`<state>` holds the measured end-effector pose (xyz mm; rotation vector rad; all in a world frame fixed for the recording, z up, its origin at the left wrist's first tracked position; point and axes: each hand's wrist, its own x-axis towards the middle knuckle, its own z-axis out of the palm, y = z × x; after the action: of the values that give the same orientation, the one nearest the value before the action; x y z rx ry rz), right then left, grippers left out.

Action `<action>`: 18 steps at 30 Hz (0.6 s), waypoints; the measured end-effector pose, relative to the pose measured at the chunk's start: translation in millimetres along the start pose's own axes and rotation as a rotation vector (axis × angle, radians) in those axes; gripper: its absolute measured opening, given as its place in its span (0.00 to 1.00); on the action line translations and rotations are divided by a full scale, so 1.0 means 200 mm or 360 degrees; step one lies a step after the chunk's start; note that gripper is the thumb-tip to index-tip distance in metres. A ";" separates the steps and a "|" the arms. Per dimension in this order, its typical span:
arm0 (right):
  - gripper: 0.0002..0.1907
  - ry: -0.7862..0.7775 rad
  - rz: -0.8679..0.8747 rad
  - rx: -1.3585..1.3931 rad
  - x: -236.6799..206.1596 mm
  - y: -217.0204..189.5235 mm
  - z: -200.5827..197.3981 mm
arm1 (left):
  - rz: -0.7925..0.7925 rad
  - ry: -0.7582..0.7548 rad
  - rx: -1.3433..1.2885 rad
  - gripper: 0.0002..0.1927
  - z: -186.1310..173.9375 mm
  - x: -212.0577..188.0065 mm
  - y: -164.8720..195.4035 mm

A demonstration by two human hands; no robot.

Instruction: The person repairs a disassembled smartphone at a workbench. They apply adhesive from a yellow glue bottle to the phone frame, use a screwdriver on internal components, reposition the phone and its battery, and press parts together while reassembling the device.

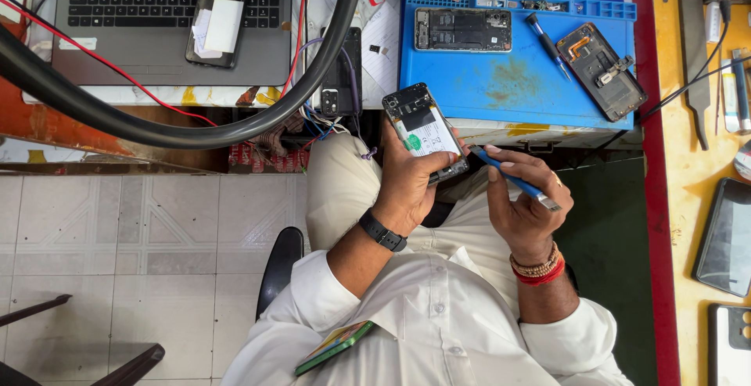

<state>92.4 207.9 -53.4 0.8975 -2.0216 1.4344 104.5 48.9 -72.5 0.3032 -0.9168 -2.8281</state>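
My left hand (407, 186), with a black band on its wrist, holds an opened smartphone (422, 129) over my lap, back cover off, its white battery and circuit board exposed. In my right hand (520, 210), which wears red and beaded bracelets, is a blue-handled tool (516, 183). The tool's tip rests at the phone's lower right edge. Both hands sit just in front of the desk edge.
A blue work mat (516, 81) on the desk carries another opened phone (463, 29), a phone frame (601, 71) and a screwdriver (547, 42). A laptop (156, 50) with a phone (213, 18) on it lies left. A thick black cable (156, 124) curves across. Dark screens (724, 237) lie right.
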 end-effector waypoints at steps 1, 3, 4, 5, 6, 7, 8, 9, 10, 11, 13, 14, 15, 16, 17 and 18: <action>0.12 0.0000 0.0000 -0.0011 0.00 0.00 0.00 | -0.0011 0.0021 -0.0007 0.37 0.00 0.00 0.00; 0.12 -0.0004 0.0001 -0.0032 0.01 -0.01 -0.01 | -0.0030 0.0068 -0.0023 0.36 0.00 0.01 0.00; 0.12 -0.0038 -0.0036 -0.0049 0.01 -0.02 -0.02 | -0.0034 0.0062 -0.0013 0.35 0.00 0.01 0.00; 0.12 -0.0071 -0.0073 -0.0065 0.02 -0.02 -0.03 | -0.0037 0.0057 -0.0003 0.35 -0.01 0.01 0.00; 0.13 -0.0105 -0.0111 -0.0080 0.03 -0.03 -0.03 | -0.0039 0.0053 0.0008 0.34 -0.01 0.02 0.00; 0.13 -0.0173 -0.0166 -0.0118 0.04 -0.03 -0.04 | -0.0040 0.0054 -0.0002 0.35 -0.01 0.02 0.00; 0.13 -0.0240 -0.0222 -0.0159 0.05 -0.04 -0.04 | -0.0041 0.0052 -0.0013 0.35 -0.02 0.02 0.00; 0.13 -0.0305 -0.0279 -0.0201 0.06 -0.04 -0.05 | -0.0043 0.0049 -0.0023 0.36 -0.02 0.02 -0.01; 0.13 -0.0310 -0.0268 -0.0209 0.06 -0.04 -0.04 | -0.0042 0.0035 -0.0006 0.37 -0.02 0.02 -0.01; 0.13 -0.0315 -0.0255 -0.0217 0.06 -0.04 -0.04 | -0.0042 0.0022 0.0010 0.38 -0.01 0.02 -0.01; 0.14 -0.0302 -0.0217 -0.0234 0.06 -0.04 -0.03 | -0.0027 -0.0015 0.0033 0.39 -0.01 0.02 -0.01; 0.14 -0.0287 -0.0186 -0.0242 0.06 -0.03 -0.03 | -0.0016 -0.0034 0.0038 0.40 -0.02 0.01 -0.01; 0.15 -0.0270 -0.0154 -0.0252 0.06 -0.03 -0.02 | -0.0008 -0.0055 0.0044 0.41 -0.02 0.01 -0.01; 0.15 -0.0262 -0.0130 -0.0239 0.05 -0.02 -0.02 | -0.0009 -0.0056 0.0059 0.41 -0.02 0.01 -0.01; 0.15 -0.0255 -0.0104 -0.0228 0.05 -0.01 -0.02 | -0.0012 -0.0058 0.0074 0.41 -0.01 0.01 -0.01; 0.15 -0.0245 -0.0082 -0.0215 0.05 0.00 -0.03 | -0.0012 -0.0062 0.0089 0.41 -0.01 0.02 -0.01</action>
<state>87.3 210.4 -44.7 1.0209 -2.1619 1.2182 101.8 48.7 -76.8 0.2601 -1.0064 -2.8283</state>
